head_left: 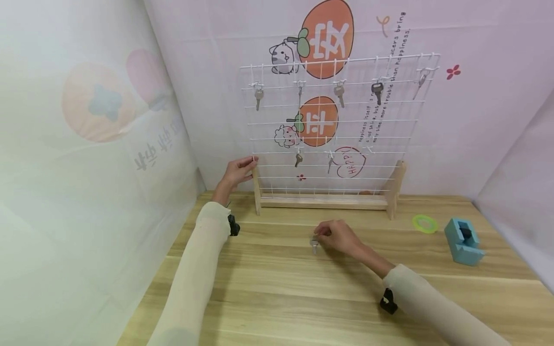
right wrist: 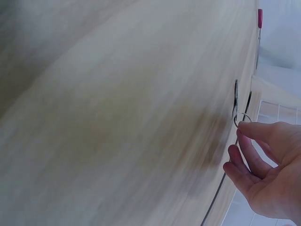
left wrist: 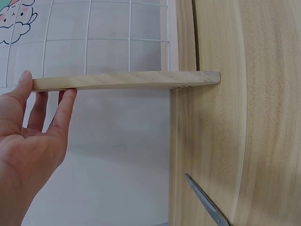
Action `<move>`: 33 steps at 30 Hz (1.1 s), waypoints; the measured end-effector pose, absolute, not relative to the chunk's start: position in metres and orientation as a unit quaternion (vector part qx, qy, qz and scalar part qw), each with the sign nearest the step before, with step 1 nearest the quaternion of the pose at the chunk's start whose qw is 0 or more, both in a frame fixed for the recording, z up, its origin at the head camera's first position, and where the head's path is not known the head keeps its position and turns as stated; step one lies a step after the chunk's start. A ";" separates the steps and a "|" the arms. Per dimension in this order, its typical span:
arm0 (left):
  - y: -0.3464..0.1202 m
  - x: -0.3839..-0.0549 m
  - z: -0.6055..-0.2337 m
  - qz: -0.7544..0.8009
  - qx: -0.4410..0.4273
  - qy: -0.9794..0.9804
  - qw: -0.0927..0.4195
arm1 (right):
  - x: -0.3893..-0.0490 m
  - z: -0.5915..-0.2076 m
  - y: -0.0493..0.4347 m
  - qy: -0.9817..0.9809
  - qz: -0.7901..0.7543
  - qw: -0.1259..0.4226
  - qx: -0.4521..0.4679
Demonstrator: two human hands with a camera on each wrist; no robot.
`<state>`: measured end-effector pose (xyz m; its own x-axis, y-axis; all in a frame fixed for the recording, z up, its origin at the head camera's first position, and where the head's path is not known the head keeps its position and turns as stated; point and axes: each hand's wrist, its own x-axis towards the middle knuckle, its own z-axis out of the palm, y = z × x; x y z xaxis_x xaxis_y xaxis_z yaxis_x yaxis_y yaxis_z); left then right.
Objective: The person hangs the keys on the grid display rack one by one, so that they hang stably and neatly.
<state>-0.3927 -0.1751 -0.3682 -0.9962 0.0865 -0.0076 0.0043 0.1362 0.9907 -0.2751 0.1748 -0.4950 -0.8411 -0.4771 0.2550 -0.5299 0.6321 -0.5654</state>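
My left hand (head_left: 237, 172) grips the top of the left wooden upright (left wrist: 127, 80) of a white wire grid rack (head_left: 322, 65). In the left wrist view the thumb lies on one side of the wood and the fingers on the other. My right hand (head_left: 339, 236) pinches a thin metal key ring (right wrist: 241, 113) between thumb and fingertips, in front of the rack. From that ring hangs a silver key (head_left: 314, 245), close over the wooden table. Several keys, such as a silver key (head_left: 258, 96) and a black-headed key (head_left: 378, 91), hang on the rack's hooks in two rows.
A blue tape dispenser (head_left: 464, 244) and a yellow-green ring (head_left: 419, 219) lie on the table (head_left: 277, 283) at the right. Scissors (left wrist: 204, 200) lie left of the rack. Printed white cloth (head_left: 207, 62) hangs behind and along both sides.
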 end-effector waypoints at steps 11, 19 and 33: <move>-0.178 -0.399 -0.374 0.661 0.033 0.750 0.024 | -0.276 -0.482 0.200 -0.902 0.338 0.046 0.264; -0.174 -0.392 -0.366 0.658 0.028 0.751 0.036 | -0.277 -0.475 0.213 -0.899 0.335 0.071 0.272; -0.175 -0.391 -0.367 0.658 0.024 0.751 0.036 | -0.286 -0.456 0.237 -0.908 0.323 0.081 0.255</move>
